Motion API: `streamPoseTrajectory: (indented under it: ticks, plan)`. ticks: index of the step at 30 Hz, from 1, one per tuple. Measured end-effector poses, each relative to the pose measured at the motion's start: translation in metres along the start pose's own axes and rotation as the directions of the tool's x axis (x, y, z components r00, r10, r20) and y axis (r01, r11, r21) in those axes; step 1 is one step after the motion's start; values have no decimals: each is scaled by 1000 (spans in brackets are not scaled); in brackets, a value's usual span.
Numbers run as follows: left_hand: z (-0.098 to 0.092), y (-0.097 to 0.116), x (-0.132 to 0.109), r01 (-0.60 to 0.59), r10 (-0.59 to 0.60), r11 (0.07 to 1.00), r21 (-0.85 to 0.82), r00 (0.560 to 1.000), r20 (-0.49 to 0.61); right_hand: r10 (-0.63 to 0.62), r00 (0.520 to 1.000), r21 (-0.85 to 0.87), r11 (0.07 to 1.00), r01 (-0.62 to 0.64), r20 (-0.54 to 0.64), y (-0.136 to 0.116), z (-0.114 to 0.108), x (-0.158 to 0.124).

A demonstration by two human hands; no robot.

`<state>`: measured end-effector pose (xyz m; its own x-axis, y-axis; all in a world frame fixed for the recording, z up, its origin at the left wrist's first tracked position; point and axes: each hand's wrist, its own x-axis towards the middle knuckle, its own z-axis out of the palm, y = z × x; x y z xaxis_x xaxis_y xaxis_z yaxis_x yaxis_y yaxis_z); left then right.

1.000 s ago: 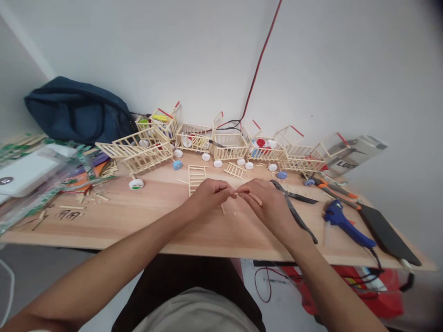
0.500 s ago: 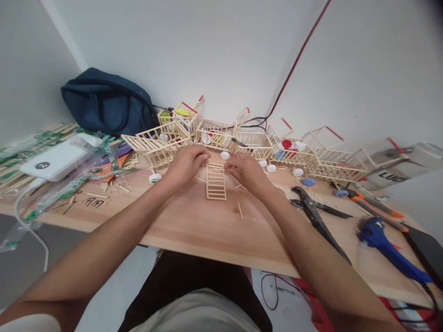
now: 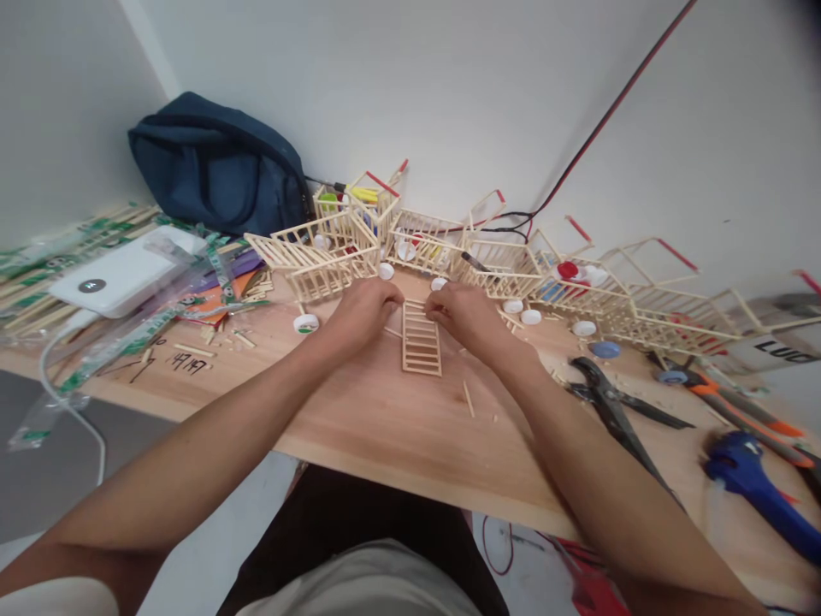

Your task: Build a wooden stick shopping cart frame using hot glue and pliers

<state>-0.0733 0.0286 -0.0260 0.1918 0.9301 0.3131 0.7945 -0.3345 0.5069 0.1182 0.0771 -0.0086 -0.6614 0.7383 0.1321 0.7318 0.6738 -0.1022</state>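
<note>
A small ladder-like frame of thin wooden sticks [image 3: 422, 346] lies flat on the wooden table [image 3: 359, 428], between my hands. My left hand [image 3: 365, 310] is at its upper left corner, fingers curled together; what they pinch, if anything, is too small to tell. At the upper right corner is my right hand [image 3: 463, 315], its fingers also bent together, with their tips close to the frame's top end. Any small piece in them is hidden. A loose stick [image 3: 469, 399] lies to the right of the frame.
Stick-built carts [image 3: 333, 257] with bottle-cap wheels line the back. On the right lie black pliers [image 3: 609, 402], orange-handled pliers [image 3: 737, 406] and a blue glue gun [image 3: 757, 488]. A white power bank [image 3: 128, 269], wrapped sticks and a blue bag [image 3: 218, 167] are left.
The view has shifted, so the table's contents appear farther right. My right hand's fingers are closer together and nearer the frame's top end. The frame lies in about the same place between my hands.
</note>
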Motion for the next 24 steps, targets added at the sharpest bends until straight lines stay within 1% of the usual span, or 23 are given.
streamPoseTrajectory:
  ticks: [4, 9, 13, 18, 24]
  plan:
    - [5, -3, -1, -76, 76, 996, 43, 997, -1, 0, 999, -5, 1000, 1, 33, -2, 1, 1]
    - [13, -7, 0, -134, 133, 987, 83, 991, 20, -19, 1000, 18, 1000, 18, 17, 1, 3, 1]
    - [16, -12, 1, -149, 148, 985, 83, 989, 18, -16, 1000, 25, 1000, 16, 2, 5, 6, 3]
    - [17, -13, 1, -153, 152, 984, 91, 988, 21, -24, 999, 5, 1000, 24, -30, 5, 9, 2]
    - [16, -11, 0, -159, 158, 981, 114, 987, 22, -5, 1000, 4, 1000, 5, -6, 3, 6, 2]
